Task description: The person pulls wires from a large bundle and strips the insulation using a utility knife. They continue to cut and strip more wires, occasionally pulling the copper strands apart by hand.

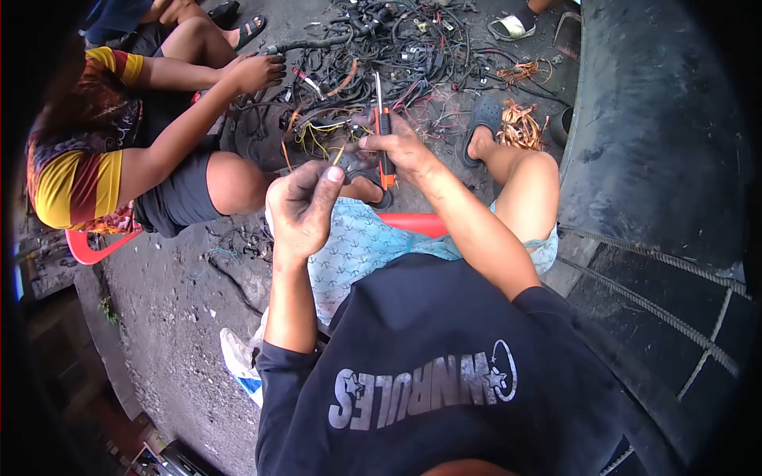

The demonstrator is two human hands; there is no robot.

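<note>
My left hand is closed in a pinch, with a thin yellow wire sticking up past the thumb tip and an orange-brown strand near the fingers. To its right, my right hand is wrapped round an orange and black cutter knife, whose blade points up and away from me. The knife and the wire are apart. Beyond both hands lies a tangled heap of black cables, with yellow, red and white wires at its near side.
At the left sits another person, hands over the heap's left edge. Bundles of stripped copper-coloured wire lie near my sandal. A large dark panel stands at the right, with rebar below. A white bag is at lower left.
</note>
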